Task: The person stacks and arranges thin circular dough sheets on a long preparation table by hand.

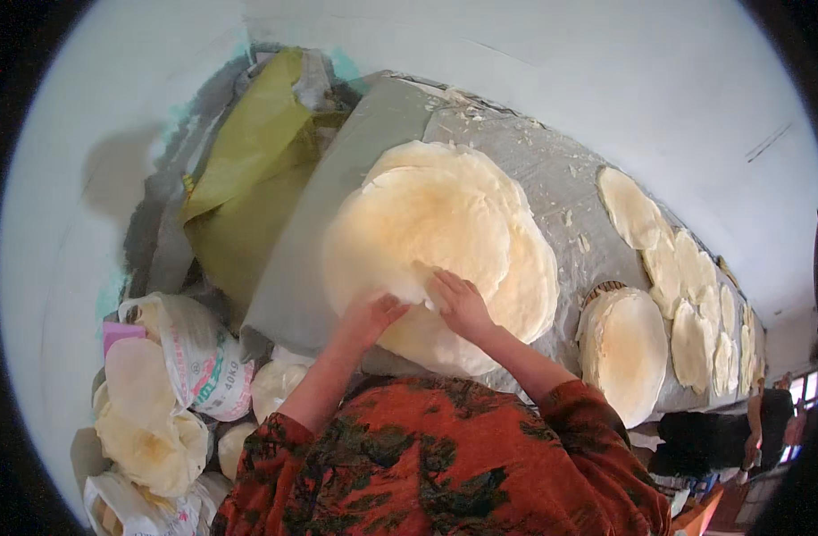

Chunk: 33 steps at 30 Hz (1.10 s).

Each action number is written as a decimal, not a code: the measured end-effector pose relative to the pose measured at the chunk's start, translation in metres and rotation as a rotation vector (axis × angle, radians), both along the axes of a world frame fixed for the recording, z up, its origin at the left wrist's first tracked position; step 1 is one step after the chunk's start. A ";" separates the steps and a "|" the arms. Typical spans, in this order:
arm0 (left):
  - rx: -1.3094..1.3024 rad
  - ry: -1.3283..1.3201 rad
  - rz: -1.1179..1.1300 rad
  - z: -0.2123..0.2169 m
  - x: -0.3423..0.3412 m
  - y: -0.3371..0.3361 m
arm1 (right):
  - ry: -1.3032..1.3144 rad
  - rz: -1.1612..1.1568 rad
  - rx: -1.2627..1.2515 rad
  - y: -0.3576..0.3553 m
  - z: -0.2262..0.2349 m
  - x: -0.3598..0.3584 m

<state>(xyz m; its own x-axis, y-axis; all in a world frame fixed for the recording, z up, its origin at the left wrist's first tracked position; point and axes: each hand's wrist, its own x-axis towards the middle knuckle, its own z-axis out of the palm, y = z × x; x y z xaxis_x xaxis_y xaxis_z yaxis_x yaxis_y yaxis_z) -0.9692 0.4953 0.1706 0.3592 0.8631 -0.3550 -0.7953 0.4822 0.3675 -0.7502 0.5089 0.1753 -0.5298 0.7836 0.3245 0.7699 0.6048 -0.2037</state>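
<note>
A large, pale, thin round flatbread [427, 223] lies on top of a stack of similar flatbreads [532, 268], whose edges stick out unevenly at the right and near side. My left hand [371, 317] is closed on the near edge of the top flatbread, fingers bent in a pinch. Close by on its right, my right hand [461, 305] pinches the same edge, thumb and fingers together. Between the two hands the edge looks slightly lifted and is a little blurred. My fingertips partly cover the spot they grip.
The stack rests on a grey, flour-dusted table [516, 147]. To the right stand another round stack [625, 353] and several flattened dough pieces [690, 268]. A yellow-green sheet [248, 170] lies at the left, above white printed sacks [204, 357]. Another person [722, 438] stands at the far right.
</note>
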 end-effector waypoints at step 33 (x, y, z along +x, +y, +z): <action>0.234 0.724 0.119 -0.035 -0.037 0.080 | -0.170 -0.602 -0.107 0.127 0.071 -0.004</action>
